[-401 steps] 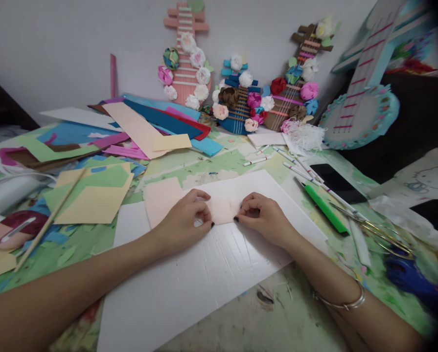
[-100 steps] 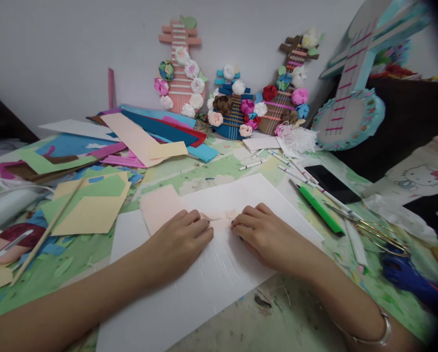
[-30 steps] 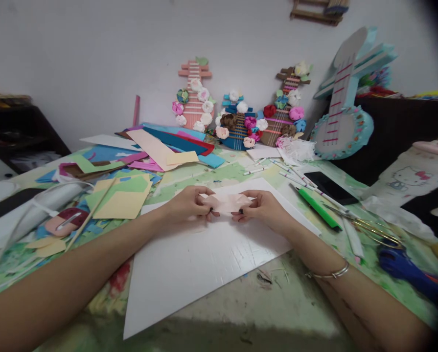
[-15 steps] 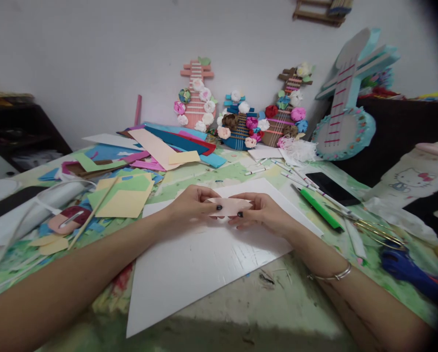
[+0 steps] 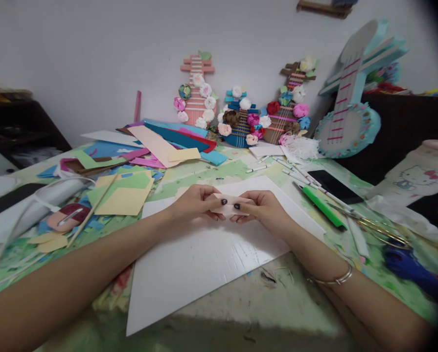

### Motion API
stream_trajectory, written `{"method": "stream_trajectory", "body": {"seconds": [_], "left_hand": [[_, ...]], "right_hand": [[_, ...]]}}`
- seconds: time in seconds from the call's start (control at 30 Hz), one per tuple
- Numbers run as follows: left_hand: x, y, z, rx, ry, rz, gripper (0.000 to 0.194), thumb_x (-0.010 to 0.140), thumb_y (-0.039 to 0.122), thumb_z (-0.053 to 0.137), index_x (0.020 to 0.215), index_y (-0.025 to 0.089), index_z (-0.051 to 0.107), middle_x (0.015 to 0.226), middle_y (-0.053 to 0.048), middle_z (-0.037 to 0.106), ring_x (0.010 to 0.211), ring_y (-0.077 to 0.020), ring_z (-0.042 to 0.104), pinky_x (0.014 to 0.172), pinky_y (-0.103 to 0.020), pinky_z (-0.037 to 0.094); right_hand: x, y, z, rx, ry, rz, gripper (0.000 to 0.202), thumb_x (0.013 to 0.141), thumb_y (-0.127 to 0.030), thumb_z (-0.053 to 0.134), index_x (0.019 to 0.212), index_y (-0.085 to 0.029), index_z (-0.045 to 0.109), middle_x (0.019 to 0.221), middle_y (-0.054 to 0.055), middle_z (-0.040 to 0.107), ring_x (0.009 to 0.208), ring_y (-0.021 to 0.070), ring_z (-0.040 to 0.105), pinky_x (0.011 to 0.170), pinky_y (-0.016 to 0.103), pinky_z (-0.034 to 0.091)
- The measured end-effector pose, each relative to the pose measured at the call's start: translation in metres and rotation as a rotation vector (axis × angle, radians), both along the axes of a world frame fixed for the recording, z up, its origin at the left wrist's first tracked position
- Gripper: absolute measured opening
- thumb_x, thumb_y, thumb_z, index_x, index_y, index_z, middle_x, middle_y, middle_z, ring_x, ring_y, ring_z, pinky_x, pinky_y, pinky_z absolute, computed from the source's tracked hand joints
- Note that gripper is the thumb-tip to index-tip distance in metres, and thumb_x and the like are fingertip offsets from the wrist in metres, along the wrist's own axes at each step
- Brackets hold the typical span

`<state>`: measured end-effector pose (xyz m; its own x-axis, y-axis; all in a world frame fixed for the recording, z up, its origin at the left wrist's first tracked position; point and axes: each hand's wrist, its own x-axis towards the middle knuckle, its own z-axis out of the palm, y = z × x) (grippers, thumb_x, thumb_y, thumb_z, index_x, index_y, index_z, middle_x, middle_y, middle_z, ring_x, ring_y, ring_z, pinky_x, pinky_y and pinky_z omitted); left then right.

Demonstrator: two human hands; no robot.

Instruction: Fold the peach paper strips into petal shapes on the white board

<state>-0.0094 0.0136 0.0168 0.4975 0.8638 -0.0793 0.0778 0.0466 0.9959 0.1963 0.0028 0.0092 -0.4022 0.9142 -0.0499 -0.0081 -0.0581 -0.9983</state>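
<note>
A small piece of pale pink paper is pinched between my two hands, just above a white board. My left hand grips its left side, thumb across the front and fingers curled behind. On the right side, my right hand pinches it the same way, the thumb pressing near the middle. The two thumb tips almost meet on the paper. Most of the fingers behind it are partly hidden.
Cut paper sheets and a glue-stained pile lie left. A green utility knife, phone, gold scissors and blue glue gun lie right. Flower-decorated cardboard instruments lean against the wall behind.
Both thumbs have come closer together on the pink paper, which now looks bent or folded in the middle. The camera view has shifted slightly.
</note>
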Motion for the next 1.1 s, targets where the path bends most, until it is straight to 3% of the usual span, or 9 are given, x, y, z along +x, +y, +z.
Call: {"method": "stream_trajectory", "body": {"seconds": [0.27,0.43,0.53,0.8,1.1], "left_hand": [[-0.0035,0.001,0.0027,-0.037,-0.031,0.025,0.023,0.072,0.023,0.074,0.083,0.008,0.061,0.062,-0.005,0.068,0.057,-0.014,0.068,0.051,-0.016,0.052],[-0.0064,0.0023,0.001,-0.074,-0.151,-0.009,0.032,0.068,0.026,0.078,0.091,0.01,0.063,0.073,-0.006,0.07,0.065,-0.0198,0.071,0.057,-0.021,0.056],[-0.0076,0.0025,-0.0006,-0.086,-0.212,-0.017,0.03,0.071,0.024,0.075,0.096,0.012,0.066,0.078,-0.006,0.071,0.066,-0.0183,0.071,0.06,-0.022,0.057],[-0.0085,0.0011,-0.0008,-0.118,-0.348,-0.064,0.018,0.07,0.014,0.072,0.088,0.013,0.072,0.075,-0.009,0.073,0.063,-0.0154,0.069,0.061,-0.021,0.054],[-0.0064,-0.0003,0.0004,-0.102,-0.422,-0.107,0.012,0.064,0.009,0.072,0.075,0.012,0.074,0.065,-0.007,0.069,0.059,-0.0134,0.065,0.058,-0.022,0.052]], "right_hand": [[-0.0013,-0.0028,0.0033,-0.024,0.015,0.001,0.03,0.066,-0.032,0.077,0.084,-0.011,0.064,0.069,0.008,0.071,0.058,0.017,0.069,0.051,0.022,0.055],[0.0009,-0.0039,0.0054,-0.016,0.106,0.001,0.034,0.068,-0.031,0.075,0.094,-0.013,0.064,0.068,0.008,0.072,0.057,0.0174,0.069,0.051,0.022,0.055],[0.0025,-0.0047,0.0054,-0.004,0.171,0.009,0.032,0.07,-0.028,0.073,0.097,-0.013,0.066,0.07,0.007,0.072,0.059,0.0169,0.07,0.054,0.022,0.055],[0.0055,-0.0052,0.0049,-0.013,0.294,0.035,0.016,0.069,-0.013,0.066,0.084,-0.014,0.072,0.066,0.006,0.071,0.056,0.0119,0.066,0.052,0.018,0.05],[0.0057,-0.0083,0.0071,-0.015,0.36,0.07,0.013,0.068,-0.008,0.062,0.074,-0.014,0.071,0.062,0.003,0.066,0.052,0.0075,0.057,0.051,0.018,0.043]]}}
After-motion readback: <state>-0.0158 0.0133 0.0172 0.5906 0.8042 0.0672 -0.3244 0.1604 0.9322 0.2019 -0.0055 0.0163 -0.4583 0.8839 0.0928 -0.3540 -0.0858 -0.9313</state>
